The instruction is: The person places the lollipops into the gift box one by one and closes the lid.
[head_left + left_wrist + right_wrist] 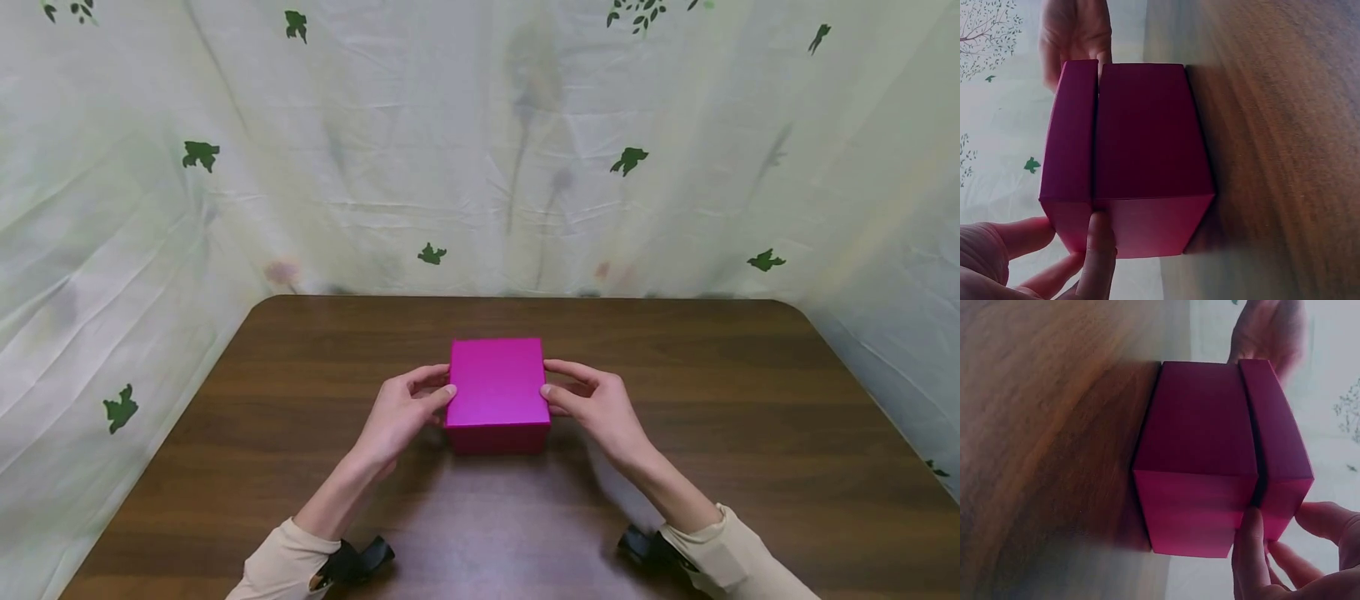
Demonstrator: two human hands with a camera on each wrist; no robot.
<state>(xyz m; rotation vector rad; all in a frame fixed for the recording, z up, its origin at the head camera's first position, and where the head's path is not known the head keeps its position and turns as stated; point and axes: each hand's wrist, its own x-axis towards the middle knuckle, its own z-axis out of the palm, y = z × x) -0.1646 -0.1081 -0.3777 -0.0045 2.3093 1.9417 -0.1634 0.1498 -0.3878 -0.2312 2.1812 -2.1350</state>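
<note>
A bright magenta box stands on the wooden table, its lid [498, 382] facing up in the head view. From the side, in the left wrist view, a dark seam runs between the lid [1070, 134] and the deeper base [1150, 131]. My left hand [401, 412] pinches the lid's left side, thumb at the top edge and a finger at the seam. Opposite it, my right hand [600, 408] grips the right side of the lid in the same way. In the right wrist view the seam shows as a dark gap beside the base [1194, 419].
The brown wooden table [697, 400] extends around the box on every side. Behind and beside it hangs a pale curtain [420, 150] printed with green leaves. A black strap [360, 560] is worn at the left wrist, another [648, 546] at the right.
</note>
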